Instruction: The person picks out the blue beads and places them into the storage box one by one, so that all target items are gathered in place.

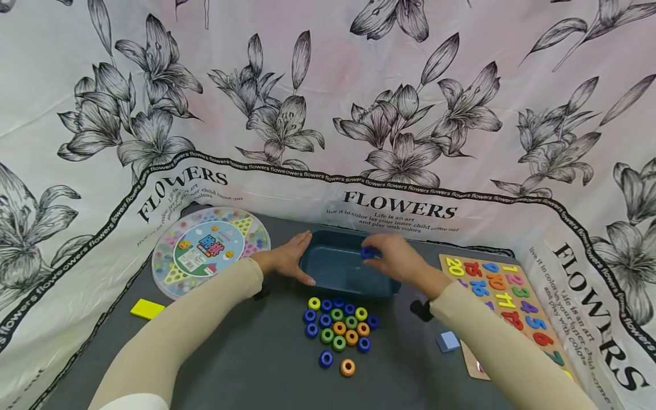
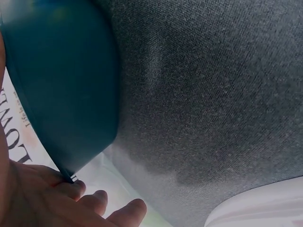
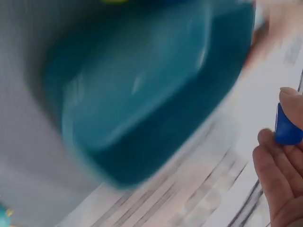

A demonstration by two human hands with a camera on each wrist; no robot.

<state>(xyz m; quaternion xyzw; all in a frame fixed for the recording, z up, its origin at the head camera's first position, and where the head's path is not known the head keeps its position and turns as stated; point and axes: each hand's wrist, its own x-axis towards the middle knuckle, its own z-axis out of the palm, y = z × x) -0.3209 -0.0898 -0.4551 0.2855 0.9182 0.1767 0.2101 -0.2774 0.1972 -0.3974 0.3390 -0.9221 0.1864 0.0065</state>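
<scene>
A dark teal plastic tray (image 1: 338, 262) stands on the grey table. At its left end, my left hand (image 1: 291, 259) rests against the rim with thumb and fingers spread apart. The left wrist view shows the fingertips (image 2: 94, 201) beside a corner of the tray (image 2: 71, 85). Above the tray's right end, my right hand (image 1: 402, 262) pinches a blue ring bead (image 1: 368, 252) between thumb and fingers. In the right wrist view, part of this blue bead (image 3: 288, 126) shows between thumb and fingertips. Several blue, green, orange and yellow ring beads (image 1: 338, 328) lie in front of the tray.
A round lidded bead box (image 1: 210, 250) lies at the left, with a yellow block (image 1: 147, 309) near it. Right of the tray are a wooden number board (image 1: 494, 285) and a light blue cube (image 1: 448, 341). Flower-printed sheeting (image 1: 328, 114) hangs behind the table.
</scene>
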